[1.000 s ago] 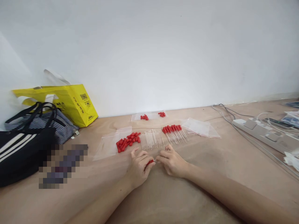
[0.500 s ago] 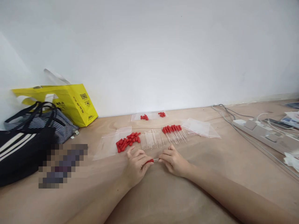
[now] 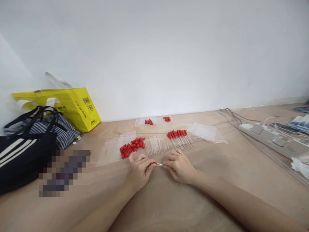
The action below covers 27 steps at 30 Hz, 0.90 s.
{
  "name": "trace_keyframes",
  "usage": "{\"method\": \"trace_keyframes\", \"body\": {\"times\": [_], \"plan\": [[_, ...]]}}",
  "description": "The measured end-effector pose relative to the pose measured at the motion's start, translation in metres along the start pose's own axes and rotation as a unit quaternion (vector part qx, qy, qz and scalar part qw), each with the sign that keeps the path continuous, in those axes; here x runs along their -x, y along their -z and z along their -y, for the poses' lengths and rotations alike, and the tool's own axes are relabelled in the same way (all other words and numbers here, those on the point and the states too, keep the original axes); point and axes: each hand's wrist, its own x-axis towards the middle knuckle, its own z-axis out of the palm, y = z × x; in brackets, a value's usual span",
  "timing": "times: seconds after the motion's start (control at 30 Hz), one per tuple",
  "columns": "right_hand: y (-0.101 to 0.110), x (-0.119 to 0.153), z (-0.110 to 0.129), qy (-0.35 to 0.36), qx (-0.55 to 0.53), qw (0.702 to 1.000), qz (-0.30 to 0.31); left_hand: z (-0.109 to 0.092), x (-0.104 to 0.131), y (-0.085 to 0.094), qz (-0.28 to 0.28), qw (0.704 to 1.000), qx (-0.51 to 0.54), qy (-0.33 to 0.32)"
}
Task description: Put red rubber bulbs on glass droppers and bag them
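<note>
Between the thumb and fingers of my left hand [image 3: 139, 171] is a red rubber bulb [image 3: 153, 163], mostly covered by the fingertips. A clear glass dropper tube [image 3: 160, 164] runs from the bulb to my right hand [image 3: 180, 167], which pinches its other end. Just beyond my left hand lies a heap of loose red rubber bulbs [image 3: 132, 146] on a clear plastic bag [image 3: 108, 150]. Several bare dropper tubes [image 3: 156, 145] lie side by side past the hands. To their right is a row of droppers [image 3: 181, 138] with red bulbs fitted on the tubes.
Flat clear bags [image 3: 209, 132] lie right of the droppers. Farther back, another bag [image 3: 158, 120] carries small red bulbs. A power strip [image 3: 272, 141] with cables stands at the right. A yellow bag [image 3: 82, 109] and a black bag [image 3: 26, 161] sit at the left.
Both hands keep their pinch and have shifted only slightly. Less of the red bulb shows at the left fingertips, and a little more of the tube shows between the hands.
</note>
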Motion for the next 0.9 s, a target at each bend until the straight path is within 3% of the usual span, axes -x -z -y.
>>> {"method": "trace_keyframes", "body": {"times": [0.17, 0.37, 0.47, 0.67, 0.9], "plan": [[-0.008, -0.001, -0.004, -0.031, -0.004, 0.999, -0.005, 0.011, -0.001, 0.001, 0.007, 0.999, -0.011, 0.044], [-0.017, -0.018, -0.032, -0.274, 0.019, 0.96, -0.06, 0.035, -0.005, 0.006, -0.072, 0.976, -0.095, 0.184], [-0.023, -0.03, -0.04, -0.336, 0.057, 0.939, -0.043, 0.046, -0.007, 0.008, -0.078, 0.962, -0.135, 0.225], [-0.029, -0.047, -0.042, -0.371, 0.091, 0.924, 0.002, 0.06, -0.007, 0.011, -0.062, 0.948, -0.16, 0.269], [-0.028, -0.05, -0.043, -0.375, 0.087, 0.923, -0.002, 0.065, -0.008, 0.014, -0.042, 0.942, -0.18, 0.28]]}}
